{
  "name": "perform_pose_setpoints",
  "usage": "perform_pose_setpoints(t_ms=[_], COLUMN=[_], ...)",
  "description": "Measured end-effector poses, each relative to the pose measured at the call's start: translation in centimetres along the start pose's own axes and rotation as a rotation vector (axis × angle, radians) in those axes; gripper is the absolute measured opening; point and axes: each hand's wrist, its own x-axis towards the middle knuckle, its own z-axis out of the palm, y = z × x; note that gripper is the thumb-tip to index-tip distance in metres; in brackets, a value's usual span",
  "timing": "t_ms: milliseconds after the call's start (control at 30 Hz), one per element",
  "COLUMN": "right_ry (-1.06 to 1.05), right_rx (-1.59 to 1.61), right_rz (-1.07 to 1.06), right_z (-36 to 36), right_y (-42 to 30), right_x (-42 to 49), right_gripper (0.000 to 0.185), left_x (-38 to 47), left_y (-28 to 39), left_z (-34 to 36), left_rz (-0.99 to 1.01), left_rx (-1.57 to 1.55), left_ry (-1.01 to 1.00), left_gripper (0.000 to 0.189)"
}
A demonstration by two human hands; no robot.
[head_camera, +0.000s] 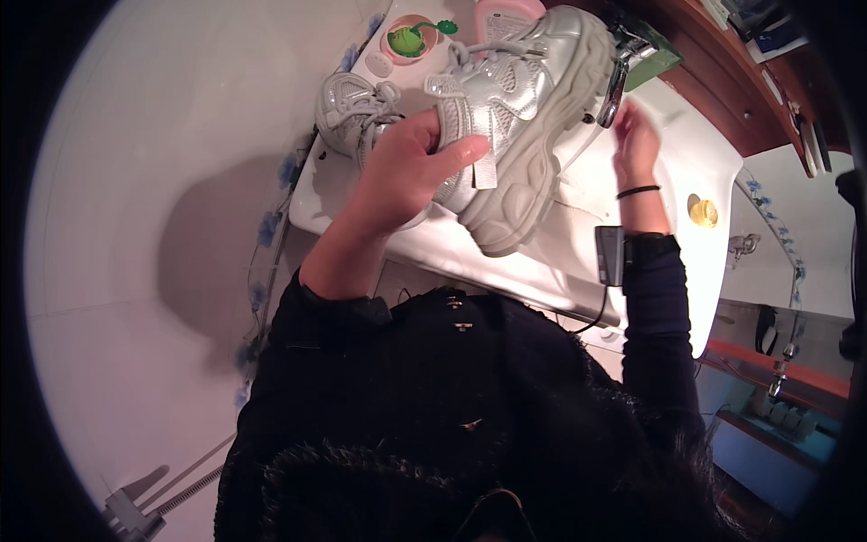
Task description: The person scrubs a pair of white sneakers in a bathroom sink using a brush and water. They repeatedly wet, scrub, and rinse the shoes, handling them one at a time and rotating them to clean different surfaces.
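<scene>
My left hand (413, 169) grips a silver and white sneaker (542, 101) by its collar, the thumb outside and the fingers inside the opening. The shoe is tilted over the white washbasin (677, 271), its thick pale sole turned to the right. A second silver sneaker (352, 112) rests on the basin's left ledge, partly behind my left hand. My right hand (635, 146) is beside the chrome faucet (614, 91), blurred, its fingertips partly hidden; whether it holds anything does not show. A thin pale streak, perhaps water, slants below the spout.
At the back left stand a pink cup (391, 57) with a green leafy figure (406, 40), a white perforated disc (378, 64) and a pink bottle (504, 20). A green box (653, 64) is behind the faucet. A yellow lidded jar (704, 213) sits on the right ledge.
</scene>
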Motion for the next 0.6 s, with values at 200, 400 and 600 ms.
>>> perform_pose_setpoints(t_ms=[200, 400, 600], right_ry=[0.048, -0.298, -0.368], right_rx=[0.598, 0.635, 0.481], right_rz=[0.626, 0.98, 1.079], right_z=[-0.9, -1.5, -2.0], right_y=[6.6, 4.2, 0.4], right_x=[0.9, 0.8, -1.1], right_gripper=[0.025, 0.017, 0.018], left_x=[0.2, 1.0, 2.0], left_y=[-2.4, -4.4, -8.0], left_z=[2.3, 5.5, 7.9], left_rz=[-0.077, 0.03, -0.017], left_rx=[-0.327, -0.075, 0.599], left_ry=[-0.071, -0.012, 0.112], left_gripper=[0.054, 0.067, 0.048])
